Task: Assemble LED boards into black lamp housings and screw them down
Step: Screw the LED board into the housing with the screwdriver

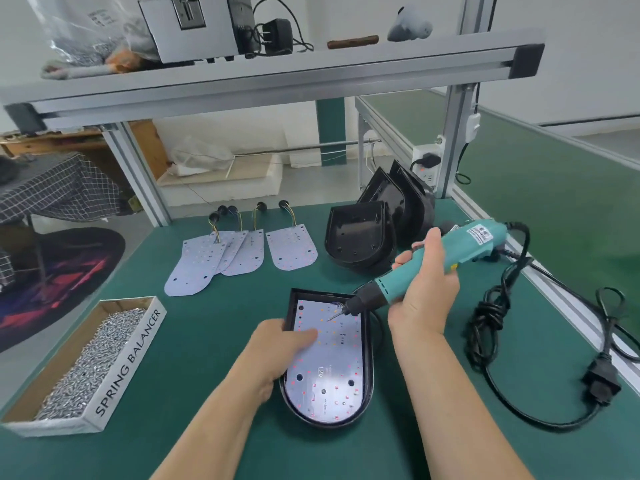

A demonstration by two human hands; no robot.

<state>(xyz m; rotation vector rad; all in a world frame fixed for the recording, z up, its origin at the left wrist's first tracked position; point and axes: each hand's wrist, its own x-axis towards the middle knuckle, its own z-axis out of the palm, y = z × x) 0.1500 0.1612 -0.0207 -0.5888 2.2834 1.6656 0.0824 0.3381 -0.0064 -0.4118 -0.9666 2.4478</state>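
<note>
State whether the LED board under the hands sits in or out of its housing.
In. The LED board lies flat inside the black housing rim, left hand on it.

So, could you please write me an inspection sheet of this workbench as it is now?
Surface: green mat on the bench.
Job's things: LED board lying inside black housing; loose LED boards and empty housings behind it; box of screws at left.
Clutter: plastic bag and adapter on the overhead shelf.
Hands: left hand presses on the board; right hand grips the electric screwdriver, bit on the board's far end.
Cables: black cable bundled at right; its plug lies loose, not plugged in.
Surroundings: socket strip on the frame post; patterned rug on the floor at left.
</note>
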